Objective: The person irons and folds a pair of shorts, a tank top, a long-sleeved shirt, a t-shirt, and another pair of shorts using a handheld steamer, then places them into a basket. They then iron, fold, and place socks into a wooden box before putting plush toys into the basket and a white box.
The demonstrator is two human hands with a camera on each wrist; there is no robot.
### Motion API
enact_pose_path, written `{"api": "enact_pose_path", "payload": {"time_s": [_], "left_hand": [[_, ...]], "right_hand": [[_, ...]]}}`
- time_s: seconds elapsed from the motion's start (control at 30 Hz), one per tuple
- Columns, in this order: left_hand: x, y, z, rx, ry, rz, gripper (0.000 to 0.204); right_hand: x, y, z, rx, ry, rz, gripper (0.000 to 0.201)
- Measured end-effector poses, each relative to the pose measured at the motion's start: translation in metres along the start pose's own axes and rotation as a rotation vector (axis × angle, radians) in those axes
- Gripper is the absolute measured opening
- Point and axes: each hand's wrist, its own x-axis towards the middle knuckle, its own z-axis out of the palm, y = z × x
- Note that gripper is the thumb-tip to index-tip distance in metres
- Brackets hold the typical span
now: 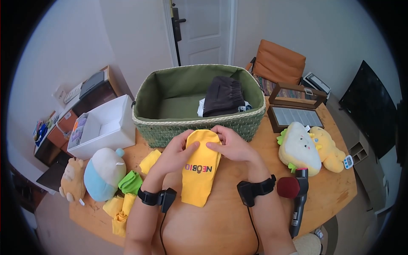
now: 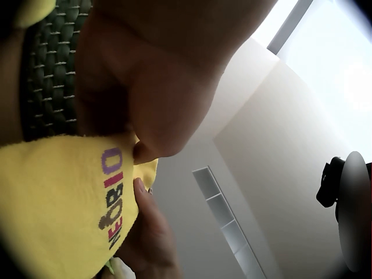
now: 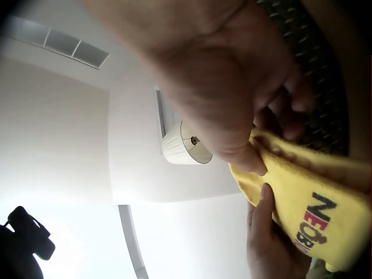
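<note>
A flat yellow sock with NEOBIO lettering hangs between both hands, in front of the green woven basket. My left hand pinches the left side of its far end, thumb on top. Opposite it, my right hand holds the right side with its thumb on top too. The left wrist view shows the same sock spread below the left hand. In the right wrist view the right hand grips the sock's edge, and the fabric gapes slightly there.
Dark clothing lies in the basket. At left are a white box, plush toys, a green bundle and yellow bundles. At right sit a compartment case, more plush toys and a black handheld device.
</note>
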Motion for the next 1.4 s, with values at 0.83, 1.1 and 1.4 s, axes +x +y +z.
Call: {"api": "enact_pose_path", "payload": {"time_s": [0.83, 1.1, 1.4], "left_hand": [[-0.001, 0.004, -0.005, 0.123, -0.030, 0.130, 0.022], [-0.010, 0.025, 0.001, -0.198, 0.151, -0.131, 0.009], [-0.002, 0.010, 0.000, 0.067, 0.012, -0.005, 0.026]], "right_hand": [[-0.016, -0.013, 0.007, -0.172, 0.063, 0.081, 0.026], [-0.017, -0.019, 0.011, -0.274, 0.081, -0.178, 0.020], [-0.013, -0.015, 0.017, -0.427, 0.190, -0.421, 0.021]]}}
